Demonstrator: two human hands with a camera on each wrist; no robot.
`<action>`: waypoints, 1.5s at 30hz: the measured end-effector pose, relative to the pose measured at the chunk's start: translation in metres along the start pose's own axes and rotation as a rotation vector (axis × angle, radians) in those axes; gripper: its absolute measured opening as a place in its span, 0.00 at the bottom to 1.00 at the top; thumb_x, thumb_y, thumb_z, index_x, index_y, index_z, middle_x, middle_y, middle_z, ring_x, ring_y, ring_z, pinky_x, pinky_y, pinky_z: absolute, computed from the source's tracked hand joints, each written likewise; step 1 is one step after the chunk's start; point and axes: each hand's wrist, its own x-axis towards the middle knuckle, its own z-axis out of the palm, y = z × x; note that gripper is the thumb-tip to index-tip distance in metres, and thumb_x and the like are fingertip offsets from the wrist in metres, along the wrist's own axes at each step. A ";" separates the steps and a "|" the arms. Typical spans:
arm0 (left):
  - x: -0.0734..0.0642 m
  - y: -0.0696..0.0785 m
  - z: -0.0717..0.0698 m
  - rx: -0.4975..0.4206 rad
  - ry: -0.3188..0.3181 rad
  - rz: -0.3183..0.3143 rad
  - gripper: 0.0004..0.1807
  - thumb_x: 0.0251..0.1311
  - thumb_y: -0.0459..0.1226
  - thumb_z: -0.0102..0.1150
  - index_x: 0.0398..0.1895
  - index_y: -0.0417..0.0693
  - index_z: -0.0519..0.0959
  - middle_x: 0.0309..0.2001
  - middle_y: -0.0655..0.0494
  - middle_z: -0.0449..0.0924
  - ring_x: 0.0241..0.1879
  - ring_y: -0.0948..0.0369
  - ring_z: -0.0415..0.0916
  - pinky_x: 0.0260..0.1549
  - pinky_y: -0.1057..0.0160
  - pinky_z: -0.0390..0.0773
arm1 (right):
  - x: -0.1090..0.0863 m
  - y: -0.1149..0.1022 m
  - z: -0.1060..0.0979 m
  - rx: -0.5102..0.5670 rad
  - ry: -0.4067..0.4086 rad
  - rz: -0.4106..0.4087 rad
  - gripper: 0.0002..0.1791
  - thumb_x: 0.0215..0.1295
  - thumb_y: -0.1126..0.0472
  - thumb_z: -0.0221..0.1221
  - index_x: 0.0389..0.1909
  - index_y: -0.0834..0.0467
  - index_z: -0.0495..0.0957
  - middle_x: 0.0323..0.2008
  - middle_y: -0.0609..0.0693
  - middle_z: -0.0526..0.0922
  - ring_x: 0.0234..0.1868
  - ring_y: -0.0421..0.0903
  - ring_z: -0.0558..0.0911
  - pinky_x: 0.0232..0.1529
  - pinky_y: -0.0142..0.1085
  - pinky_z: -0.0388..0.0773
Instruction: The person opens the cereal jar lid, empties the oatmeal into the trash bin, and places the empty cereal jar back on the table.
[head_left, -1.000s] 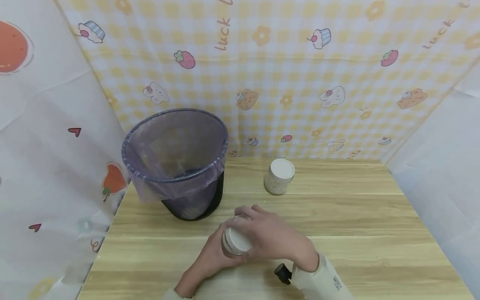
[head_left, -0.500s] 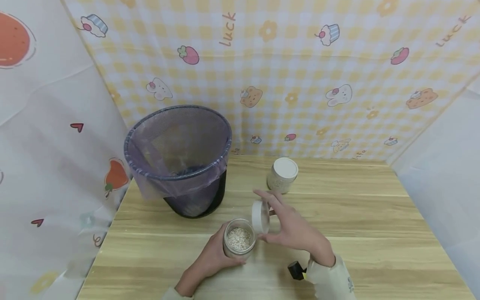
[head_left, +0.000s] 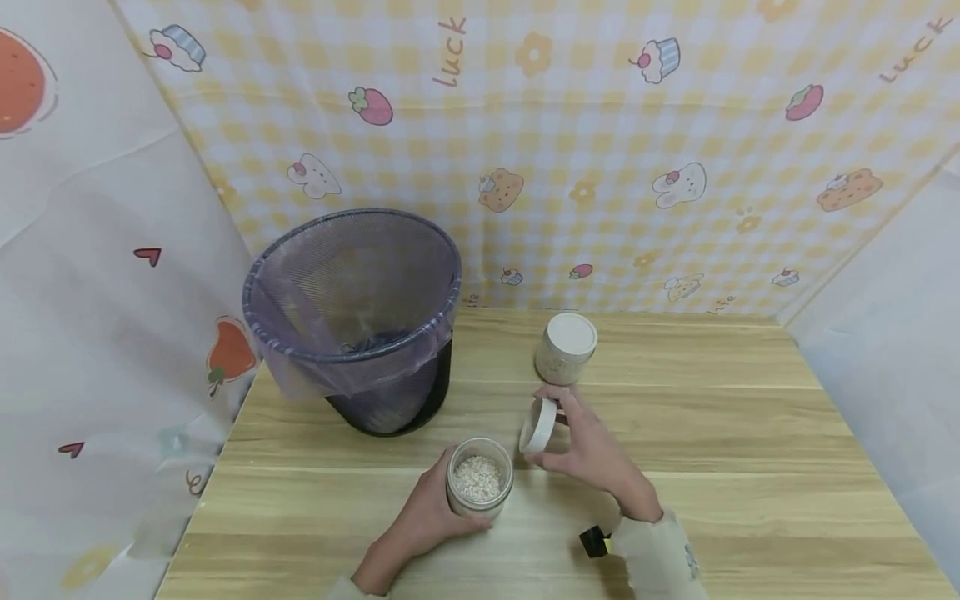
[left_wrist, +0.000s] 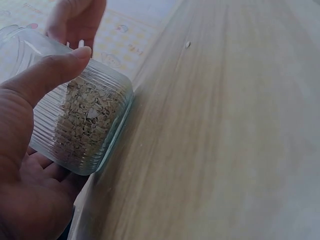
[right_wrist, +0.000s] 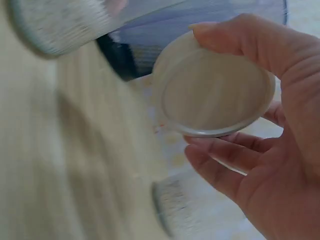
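Note:
My left hand [head_left: 431,510] grips an uncovered glass jar [head_left: 482,507] standing upright on the table, its thumb and fingers around the ribbed side. Pale oat flakes [left_wrist: 90,117] fill the lower part of the jar in the left wrist view. Just right of the jar, my right hand [head_left: 596,454] pinches a white round lid [head_left: 546,427] by its edge, thumb on one side and fingers on the other. The lid is tilted on its side, apart from the jar. In the right wrist view the lid's face [right_wrist: 215,92] shows between thumb and fingers.
A mesh waste bin [head_left: 352,358] with a purple liner stands back left. Behind my right hand is a second jar [head_left: 562,364] with its white lid on. A small black object [head_left: 594,542] shows beside my right sleeve. One flake [left_wrist: 188,45] lies on the wooden table.
The lid has come off the jar in my right hand, moved right and turned on its side. The oats inside now show. My left hand has kept its grip on the jar.

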 end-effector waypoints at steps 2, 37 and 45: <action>0.000 0.001 0.000 -0.009 0.001 -0.002 0.54 0.31 0.47 0.81 0.67 0.55 0.61 0.57 0.60 0.72 0.58 0.57 0.69 0.56 0.48 0.67 | -0.001 0.010 0.006 0.002 0.001 0.011 0.42 0.40 0.64 0.76 0.57 0.58 0.63 0.54 0.52 0.69 0.52 0.48 0.74 0.51 0.44 0.75; 0.000 0.000 0.002 0.008 0.043 0.024 0.52 0.31 0.44 0.81 0.65 0.56 0.63 0.56 0.60 0.74 0.56 0.58 0.71 0.55 0.48 0.69 | -0.003 0.050 0.049 -0.172 -0.036 0.133 0.53 0.39 0.57 0.77 0.69 0.57 0.62 0.62 0.55 0.71 0.62 0.53 0.70 0.59 0.50 0.66; 0.000 -0.001 0.004 0.021 0.066 0.040 0.52 0.27 0.42 0.81 0.63 0.55 0.64 0.53 0.60 0.75 0.53 0.58 0.73 0.53 0.50 0.70 | 0.012 0.017 0.019 -0.190 -0.021 0.021 0.39 0.46 0.59 0.74 0.61 0.64 0.70 0.57 0.56 0.76 0.58 0.55 0.74 0.56 0.51 0.69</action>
